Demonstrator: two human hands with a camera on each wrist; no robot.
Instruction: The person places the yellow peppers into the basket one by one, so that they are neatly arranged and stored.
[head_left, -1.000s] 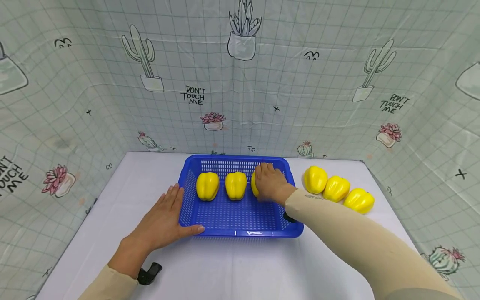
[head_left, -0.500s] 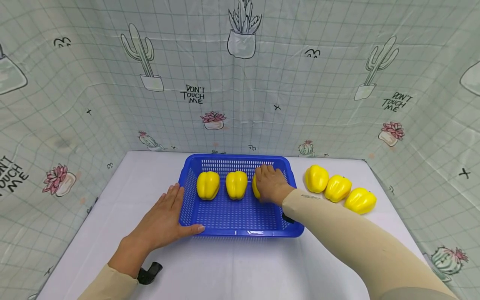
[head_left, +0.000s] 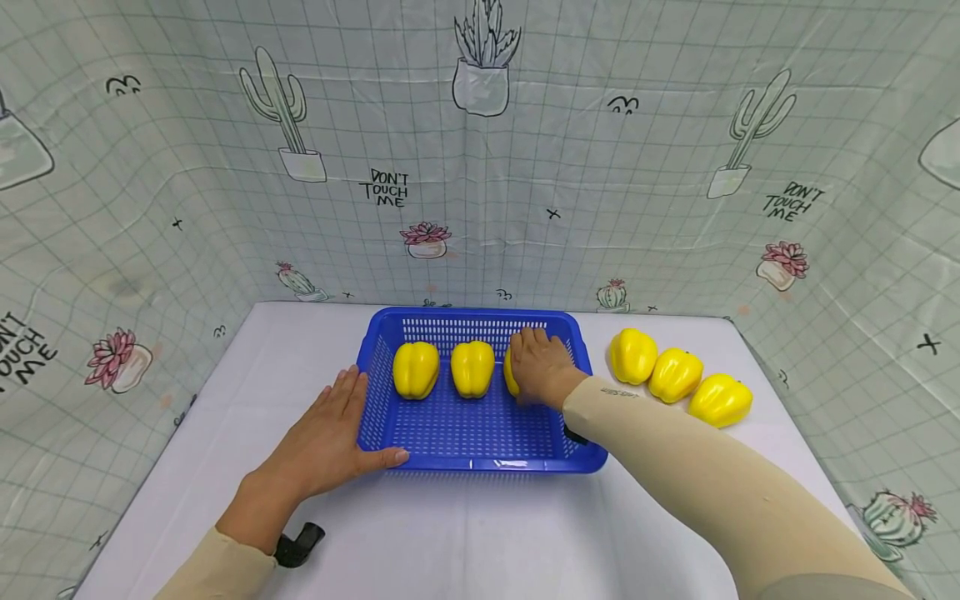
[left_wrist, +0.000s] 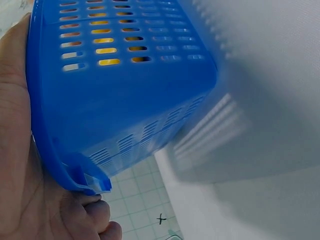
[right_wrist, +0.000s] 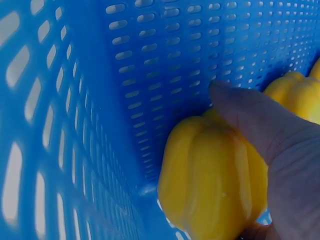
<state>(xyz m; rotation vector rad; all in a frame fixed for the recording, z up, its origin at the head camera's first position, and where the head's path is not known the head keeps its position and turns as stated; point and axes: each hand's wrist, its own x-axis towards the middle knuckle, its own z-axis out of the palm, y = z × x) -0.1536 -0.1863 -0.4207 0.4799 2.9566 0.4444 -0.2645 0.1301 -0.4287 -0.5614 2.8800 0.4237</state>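
My right arm point(head_left: 675, 454) slants over the blue basket point(head_left: 472, 465), right grip point(head_left: 542, 367) clamped on the rightmost yellow pepper point(right_wrist: 215, 180) inside. My left grip point(head_left: 318, 442) lies spread, fingers straight at the left rim, thumb on the near rim.

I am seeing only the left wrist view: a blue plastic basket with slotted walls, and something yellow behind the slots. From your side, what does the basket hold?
Observer: The head view shows three glossy yellow bell peppers in a row.
Operator: Thank you. And where is the right hand?
Observer: It is inside the basket, touching the rightmost pepper.
Operator: I understand. Are there also some peppers outside?
Observer: Yes, three more yellow bell peppers are on the white table, to the right of the basket.
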